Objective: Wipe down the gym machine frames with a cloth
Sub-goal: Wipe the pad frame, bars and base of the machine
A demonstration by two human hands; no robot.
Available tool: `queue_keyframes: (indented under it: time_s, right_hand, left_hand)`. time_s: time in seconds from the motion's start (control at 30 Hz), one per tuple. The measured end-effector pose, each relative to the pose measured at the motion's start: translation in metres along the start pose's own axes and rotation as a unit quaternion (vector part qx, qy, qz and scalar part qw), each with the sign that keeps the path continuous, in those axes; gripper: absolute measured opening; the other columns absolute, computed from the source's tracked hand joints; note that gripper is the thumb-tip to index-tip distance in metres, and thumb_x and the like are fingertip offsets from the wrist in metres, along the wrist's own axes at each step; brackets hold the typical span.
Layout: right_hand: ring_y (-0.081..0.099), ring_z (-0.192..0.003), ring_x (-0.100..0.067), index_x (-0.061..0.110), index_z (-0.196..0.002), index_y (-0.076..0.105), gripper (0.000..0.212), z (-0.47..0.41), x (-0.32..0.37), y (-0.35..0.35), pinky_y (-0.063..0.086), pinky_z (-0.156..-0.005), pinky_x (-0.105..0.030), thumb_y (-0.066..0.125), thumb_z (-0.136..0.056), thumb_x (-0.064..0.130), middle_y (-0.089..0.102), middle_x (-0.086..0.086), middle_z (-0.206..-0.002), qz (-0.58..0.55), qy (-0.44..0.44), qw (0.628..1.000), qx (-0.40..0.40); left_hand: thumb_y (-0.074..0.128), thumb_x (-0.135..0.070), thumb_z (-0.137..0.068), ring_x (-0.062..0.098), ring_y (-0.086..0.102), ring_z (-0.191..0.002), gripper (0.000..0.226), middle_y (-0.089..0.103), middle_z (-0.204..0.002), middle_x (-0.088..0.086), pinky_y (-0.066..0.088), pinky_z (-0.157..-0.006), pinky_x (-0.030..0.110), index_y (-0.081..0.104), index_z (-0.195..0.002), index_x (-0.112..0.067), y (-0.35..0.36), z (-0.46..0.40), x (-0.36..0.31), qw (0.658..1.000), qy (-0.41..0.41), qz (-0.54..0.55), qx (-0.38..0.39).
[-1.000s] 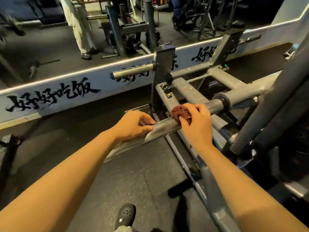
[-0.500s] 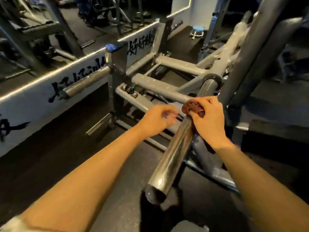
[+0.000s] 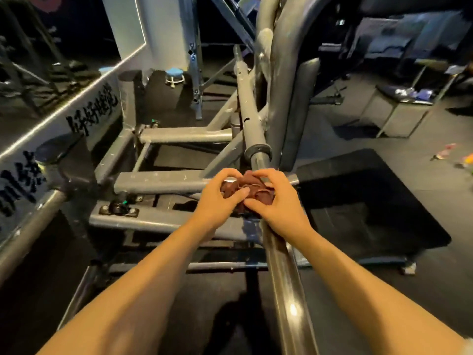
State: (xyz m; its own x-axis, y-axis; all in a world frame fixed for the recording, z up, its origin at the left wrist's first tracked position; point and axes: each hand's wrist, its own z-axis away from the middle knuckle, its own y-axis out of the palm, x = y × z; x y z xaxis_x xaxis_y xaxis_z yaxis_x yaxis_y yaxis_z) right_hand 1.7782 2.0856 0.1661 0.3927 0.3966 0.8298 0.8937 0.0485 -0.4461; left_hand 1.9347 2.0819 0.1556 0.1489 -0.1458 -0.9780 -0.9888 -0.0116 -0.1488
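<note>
Cloth [image 3: 247, 190] bunched on steel bar [image 3: 282, 275], dark rubber floor [image 3: 384, 252], dim gym

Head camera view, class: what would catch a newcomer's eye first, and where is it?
At centre, the left hand and right hand bunch a crumpled reddish-brown cloth on a shiny steel bar running up from the bottom edge. Behind them lies the grey tubular machine frame, with a white wall band of black lettering at left.

Both forearms bare; pale sleeve edge [image 3: 467, 344] at right elbow.
</note>
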Motion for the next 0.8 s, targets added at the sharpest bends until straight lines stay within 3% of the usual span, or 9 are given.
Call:
queue_keyframes:
  time_s: [0.07,0.13,0.23,0.37,0.43,0.57,0.73,0.8]
  right_hand:
    - [0.051,-0.106,-0.002,0.017,-0.117,0.057,0.046,-0.012,-0.005,0.006,0.037,-0.092,-0.006,0.079,-0.077,0.011,0.050,0.007,-0.116,0.034,0.003,0.999,-0.014]
    - [0.053,-0.105,-0.010,0.012,-0.114,0.061,0.037,-0.020,-0.013,0.005,0.041,-0.090,-0.013,0.076,-0.079,0.009,0.053,0.001,-0.115,0.085,0.042,0.992,-0.081]
    - [0.057,-0.104,-0.022,0.008,-0.108,0.064,0.025,-0.020,-0.024,0.000,0.037,-0.082,-0.018,0.070,-0.084,0.007,0.058,-0.004,-0.108,0.173,0.130,0.968,-0.128]
    - [0.054,-0.109,-0.022,0.012,-0.118,0.062,0.028,-0.017,-0.028,0.006,0.038,-0.091,-0.029,0.063,-0.092,0.024,0.058,-0.006,-0.117,0.270,0.211,0.935,-0.094]
    - [0.055,-0.106,-0.022,0.015,-0.112,0.065,0.024,-0.013,-0.022,0.013,0.042,-0.092,-0.035,0.060,-0.094,0.029,0.060,-0.006,-0.113,0.299,0.233,0.918,-0.114]
    - [0.056,-0.092,-0.022,0.014,-0.098,0.068,0.023,-0.003,0.001,0.034,0.046,-0.084,-0.041,0.055,-0.096,0.033,0.060,-0.005,-0.099,0.353,0.314,0.863,-0.177]
    - [0.055,-0.099,-0.030,0.012,-0.109,0.064,0.028,0.015,0.026,0.060,0.042,-0.080,-0.040,0.055,-0.095,0.036,0.058,-0.009,-0.105,0.425,0.399,0.787,-0.202]
    - [0.054,-0.099,-0.030,0.012,-0.110,0.064,0.030,0.034,0.038,0.066,0.041,-0.081,-0.040,0.058,-0.094,0.036,0.058,-0.009,-0.105,0.437,0.429,0.762,-0.212]
  left_hand:
    - [0.065,-0.007,-0.089,0.016,0.066,-0.089,0.020,0.064,-0.099,0.008,0.055,-0.069,0.022,0.055,-0.103,-0.017,-0.016,-0.014,0.006,0.998,-0.002,-0.014,-0.058]
    - [0.063,-0.005,-0.090,0.006,0.064,-0.085,0.021,0.061,-0.096,0.003,0.053,-0.065,0.016,0.051,-0.103,-0.015,-0.029,-0.036,0.009,0.995,0.008,-0.018,-0.095]
    - [0.066,-0.005,-0.084,0.007,0.058,-0.095,0.027,0.057,-0.105,0.004,0.052,-0.076,0.022,0.050,-0.099,-0.021,-0.033,-0.073,0.021,0.994,0.047,-0.068,-0.078]
    - [0.067,0.004,-0.078,0.004,0.056,-0.095,0.033,0.059,-0.103,0.001,0.049,-0.087,0.025,0.053,-0.100,-0.017,-0.016,-0.117,0.042,0.986,0.118,-0.114,0.004]
    - [0.066,0.000,-0.081,0.012,0.057,-0.099,0.031,0.060,-0.107,0.001,0.049,-0.091,0.032,0.057,-0.105,-0.017,-0.010,-0.128,0.050,0.982,0.144,-0.114,0.042]
    - [0.072,-0.007,-0.081,0.009,0.055,-0.104,0.029,0.058,-0.109,-0.009,0.046,-0.096,0.031,0.064,-0.104,-0.022,-0.013,-0.126,0.056,0.967,0.198,-0.098,0.129]
    - [0.077,-0.008,-0.075,0.015,0.057,-0.105,0.039,0.059,-0.112,0.000,0.043,-0.095,0.021,0.065,-0.111,-0.015,-0.020,-0.085,0.063,0.914,0.287,-0.048,0.283]
    - [0.075,-0.008,-0.076,0.015,0.056,-0.106,0.041,0.057,-0.112,-0.001,0.039,-0.097,0.016,0.064,-0.115,-0.015,-0.020,-0.084,0.064,0.906,0.299,-0.032,0.299]
